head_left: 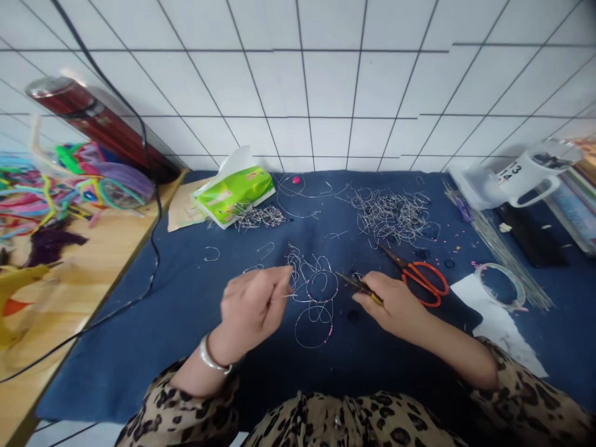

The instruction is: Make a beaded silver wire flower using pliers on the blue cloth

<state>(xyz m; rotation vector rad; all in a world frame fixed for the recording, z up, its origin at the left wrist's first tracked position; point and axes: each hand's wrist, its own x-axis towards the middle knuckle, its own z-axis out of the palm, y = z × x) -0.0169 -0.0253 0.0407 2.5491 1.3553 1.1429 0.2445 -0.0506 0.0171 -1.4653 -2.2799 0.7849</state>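
Note:
My left hand (256, 304) is closed in a pinch, and a short bit of thin wire (292, 295) pokes out from its fingertips. Wrapped round a pair of pliers (365, 288) with yellow-edged handles, my right hand (391, 303) has their dark jaws pointing left towards the wire. Between the hands, on the dark blue cloth (186, 347), lie several loose bent wires (298, 267) and rings. One wire ring (313, 346) carries small pink beads. Scissors (426, 282) with orange-red handles rest just beyond my right hand.
At the back right is a large heap of bent wires (393, 214); a smaller pile (263, 217) lies by a green tissue pack (235, 194). A white mug (526, 180), a bundle of straight wires (507, 254) and a clear coil (500, 285) are right. A black cable (151, 273) crosses the left.

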